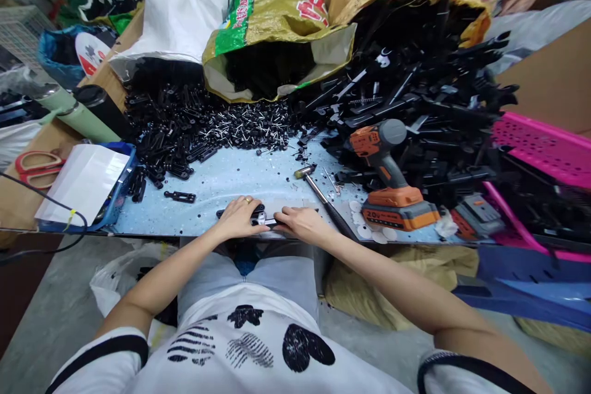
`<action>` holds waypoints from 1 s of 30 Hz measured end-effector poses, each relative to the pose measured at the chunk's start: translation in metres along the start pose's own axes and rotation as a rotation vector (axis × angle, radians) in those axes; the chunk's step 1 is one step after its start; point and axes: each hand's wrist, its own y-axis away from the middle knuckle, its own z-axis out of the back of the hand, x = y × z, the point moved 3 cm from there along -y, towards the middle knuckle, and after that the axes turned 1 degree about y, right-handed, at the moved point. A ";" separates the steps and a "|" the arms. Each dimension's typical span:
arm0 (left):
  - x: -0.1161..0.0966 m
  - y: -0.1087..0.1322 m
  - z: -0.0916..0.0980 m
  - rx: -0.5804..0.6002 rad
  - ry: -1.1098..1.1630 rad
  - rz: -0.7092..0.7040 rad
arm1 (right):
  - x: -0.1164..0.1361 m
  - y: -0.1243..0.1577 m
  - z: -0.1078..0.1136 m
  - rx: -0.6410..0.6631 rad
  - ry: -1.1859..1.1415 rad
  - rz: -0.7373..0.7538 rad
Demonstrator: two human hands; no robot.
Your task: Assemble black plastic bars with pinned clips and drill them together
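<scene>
At the front edge of the bench, my left hand point(237, 219) is closed over a black metal tool part point(262, 217) with a shiny section, its exact kind partly hidden by the fingers. My right hand point(302, 224) grips the same part from the right, its fingertips close to those of the left. A small hammer point(322, 194) with a dark handle lies just right of my right hand. Off to the left of my hands, a single black slotted part point(180, 196) rests on the blue bench top point(221, 167).
Small black parts and pins point(249, 126) are heaped behind my hands, below open sacks point(281, 0). An orange cordless drill point(392, 181) stands at right before piled black wrench-like tools point(443, 98). Pink basket point(549, 148) far right; blue tray point(124, 188) and red scissors point(39, 167) left.
</scene>
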 end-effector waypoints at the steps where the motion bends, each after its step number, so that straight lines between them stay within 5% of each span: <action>1: 0.000 0.000 0.000 0.002 -0.009 -0.006 | 0.002 0.002 0.002 0.007 0.003 -0.021; 12: 0.005 0.010 -0.009 -0.176 -0.003 -0.119 | 0.023 0.006 0.033 -0.121 0.143 -0.059; 17: 0.006 0.009 -0.013 -0.181 0.025 -0.123 | 0.004 0.001 0.026 -0.166 0.112 0.034; 21: 0.022 -0.041 0.004 -0.104 0.115 -0.123 | -0.022 0.000 0.006 -0.229 -0.003 0.041; 25: 0.067 -0.119 0.041 -0.314 0.058 0.219 | -0.029 0.002 -0.008 -0.242 -0.085 -0.004; 30: 0.094 -0.168 0.049 -0.282 -0.009 0.343 | -0.046 -0.028 0.002 -0.290 -0.159 -0.105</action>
